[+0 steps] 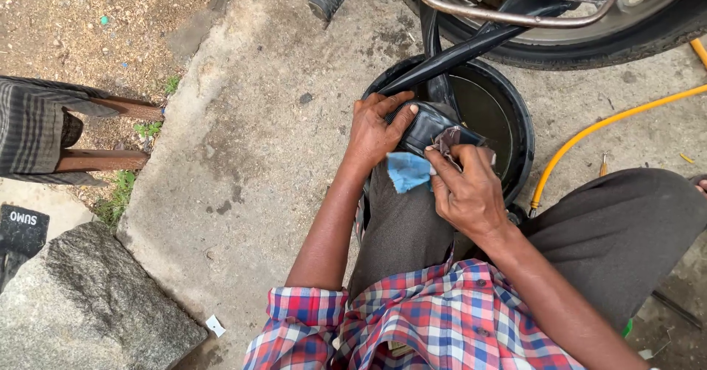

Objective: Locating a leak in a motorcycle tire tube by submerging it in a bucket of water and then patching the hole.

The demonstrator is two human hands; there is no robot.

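Checked shirt point(434, 318) nearest. Left hand point(375, 131) pins the black tube point(427, 123) on the knee point(401, 208), steadying it; right hand point(464, 189), at three o'clock, pinches a scrap point(447, 140) over blue cloth point(409, 171).

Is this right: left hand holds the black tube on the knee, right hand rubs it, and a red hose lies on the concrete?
Not quite. The hose is yellow, not red, as the head view shows. The rest stands: the left hand holds the black tube on the knee, and the right hand rubs it.
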